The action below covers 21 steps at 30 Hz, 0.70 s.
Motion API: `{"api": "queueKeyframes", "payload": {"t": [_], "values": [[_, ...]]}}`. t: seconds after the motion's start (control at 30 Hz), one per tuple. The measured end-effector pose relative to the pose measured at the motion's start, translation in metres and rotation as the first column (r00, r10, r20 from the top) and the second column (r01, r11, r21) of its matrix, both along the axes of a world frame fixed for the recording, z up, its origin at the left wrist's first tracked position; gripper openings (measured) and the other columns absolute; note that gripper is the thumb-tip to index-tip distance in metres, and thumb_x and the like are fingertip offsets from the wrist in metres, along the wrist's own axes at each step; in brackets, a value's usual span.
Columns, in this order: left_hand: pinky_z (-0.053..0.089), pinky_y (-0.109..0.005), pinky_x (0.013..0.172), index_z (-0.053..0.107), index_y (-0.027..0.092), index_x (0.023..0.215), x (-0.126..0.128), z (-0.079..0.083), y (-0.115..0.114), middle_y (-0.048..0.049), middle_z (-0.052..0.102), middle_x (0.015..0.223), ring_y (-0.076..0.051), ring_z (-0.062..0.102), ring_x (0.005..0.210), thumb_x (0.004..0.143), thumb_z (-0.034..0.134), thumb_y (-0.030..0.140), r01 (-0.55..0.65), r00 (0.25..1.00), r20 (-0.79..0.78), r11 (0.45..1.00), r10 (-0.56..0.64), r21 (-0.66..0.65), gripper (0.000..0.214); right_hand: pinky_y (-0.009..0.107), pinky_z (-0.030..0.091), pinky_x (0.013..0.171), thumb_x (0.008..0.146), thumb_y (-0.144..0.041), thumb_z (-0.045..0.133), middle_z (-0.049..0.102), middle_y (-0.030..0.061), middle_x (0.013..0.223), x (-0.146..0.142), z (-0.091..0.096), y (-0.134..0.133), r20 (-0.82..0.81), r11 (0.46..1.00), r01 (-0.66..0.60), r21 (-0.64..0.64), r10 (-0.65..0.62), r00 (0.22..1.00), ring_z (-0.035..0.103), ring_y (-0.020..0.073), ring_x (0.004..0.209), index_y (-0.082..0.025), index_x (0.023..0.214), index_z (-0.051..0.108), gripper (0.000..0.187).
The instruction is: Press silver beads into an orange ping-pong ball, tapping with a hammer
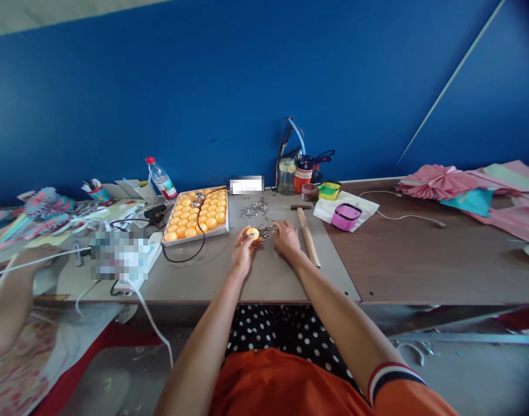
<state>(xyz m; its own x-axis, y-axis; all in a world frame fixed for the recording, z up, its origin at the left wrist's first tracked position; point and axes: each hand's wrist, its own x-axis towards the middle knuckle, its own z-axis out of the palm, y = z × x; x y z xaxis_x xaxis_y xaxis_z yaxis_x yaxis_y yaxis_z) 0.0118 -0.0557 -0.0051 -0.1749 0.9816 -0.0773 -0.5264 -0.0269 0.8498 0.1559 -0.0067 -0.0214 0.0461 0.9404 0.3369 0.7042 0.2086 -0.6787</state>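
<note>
My left hand is closed around an orange ping-pong ball, which has a small dark mark on its upper side. Just right of it, my right hand rests on the grey board with its fingers bent together at the edge of a pile of small shiny metal pieces. Whatever sits between those fingertips is too small to make out. A second scatter of metal pieces lies behind both hands. Beside my right wrist is a hammer with a wooden handle.
Left of my hands stands a shallow box of orange balls, a black cable across it. A bottle, jar and tool cup line the blue wall. A purple container sits right. A co-worker's arm reaches in at far left.
</note>
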Motion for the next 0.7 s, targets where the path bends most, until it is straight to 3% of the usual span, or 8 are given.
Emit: {"api": "queueKeyframes", "payload": {"t": [0.07,0.2,0.3,0.47,0.53,0.57,0.63,0.7], "values": [[0.050,-0.030,0.071,0.056,0.020,0.109,0.000,0.000,0.000,-0.0018,0.067,0.086,-0.014,0.065,0.069,0.061,0.073,0.025,-0.001,1.000,0.006,1.000,0.001,-0.008,0.050,0.034,0.039,0.085,0.077,-0.022,0.045,0.060,0.0112,0.101,0.006,-0.005,0.006,-0.299,0.999,0.019,0.045,-0.005,0.954,0.052,0.0214,0.094,-0.015,0.101,0.060,0.030],[0.050,-0.029,0.071,0.056,0.020,0.108,-0.001,0.001,0.000,-0.0012,0.066,0.085,-0.015,0.065,0.070,0.060,0.074,0.025,0.014,0.999,0.030,1.000,-0.014,-0.001,0.051,0.028,0.043,0.073,0.072,-0.037,0.051,0.060,0.0037,0.087,0.018,-0.015,0.020,-0.815,0.994,0.101,0.048,-0.019,0.579,0.054,0.0155,0.080,-0.017,0.097,0.056,0.032],[0.049,-0.028,0.069,0.056,0.020,0.107,-0.001,0.001,0.000,-0.0006,0.066,0.084,-0.015,0.066,0.069,0.059,0.074,0.025,0.018,0.999,0.042,1.000,-0.018,0.000,0.051,0.027,0.043,0.069,0.071,-0.043,0.051,0.057,0.0004,0.078,0.024,-0.018,0.027,-0.923,0.991,0.110,0.074,0.026,0.384,0.054,0.0135,0.074,-0.021,0.088,0.054,0.028],[0.049,-0.030,0.073,0.056,0.020,0.106,-0.001,-0.001,0.000,-0.0008,0.066,0.085,-0.014,0.065,0.071,0.060,0.074,0.027,0.011,0.999,0.033,1.000,-0.011,0.001,0.050,0.028,0.044,0.066,0.073,-0.049,0.048,0.055,0.0002,0.070,0.030,-0.015,0.027,-0.982,0.998,0.056,0.040,0.029,0.188,0.054,0.0142,0.067,-0.021,0.084,0.053,0.030],[0.049,-0.030,0.073,0.056,0.020,0.106,-0.001,-0.001,0.000,-0.0008,0.066,0.085,-0.014,0.065,0.071,0.060,0.074,0.027,0.011,0.999,0.040,1.000,-0.011,-0.001,0.050,0.029,0.044,0.068,0.073,-0.047,0.049,0.054,0.0000,0.069,0.028,-0.013,0.023,-0.974,0.998,0.058,0.015,0.001,0.229,0.052,0.0146,0.066,-0.021,0.086,0.054,0.030],[0.049,-0.030,0.073,0.056,0.020,0.106,-0.001,0.000,0.000,-0.0007,0.066,0.084,-0.014,0.065,0.070,0.060,0.074,0.027,0.011,0.999,0.045,1.000,-0.011,-0.002,0.050,0.030,0.043,0.069,0.073,-0.046,0.049,0.055,0.0003,0.070,0.026,-0.012,0.020,-0.949,0.997,0.071,0.007,-0.016,0.314,0.052,0.0152,0.067,-0.021,0.087,0.055,0.029],[0.049,-0.029,0.071,0.056,0.020,0.106,0.000,0.000,0.000,-0.0006,0.066,0.084,-0.014,0.065,0.069,0.060,0.074,0.026,0.009,0.999,0.048,1.000,-0.008,-0.005,0.050,0.032,0.043,0.074,0.075,-0.039,0.049,0.058,0.0025,0.076,0.020,-0.011,0.014,-0.803,0.996,0.090,0.014,-0.042,0.594,0.052,0.0173,0.073,-0.020,0.089,0.058,0.026],[0.049,-0.029,0.070,0.057,0.020,0.106,0.000,0.001,0.000,-0.0008,0.066,0.084,-0.014,0.065,0.068,0.060,0.073,0.025,0.003,0.999,0.037,1.000,-0.002,-0.012,0.049,0.033,0.041,0.082,0.077,-0.031,0.047,0.061,0.0070,0.088,0.013,-0.009,0.008,-0.503,0.997,0.065,0.034,-0.039,0.863,0.053,0.0201,0.086,-0.018,0.092,0.061,0.025]]}}
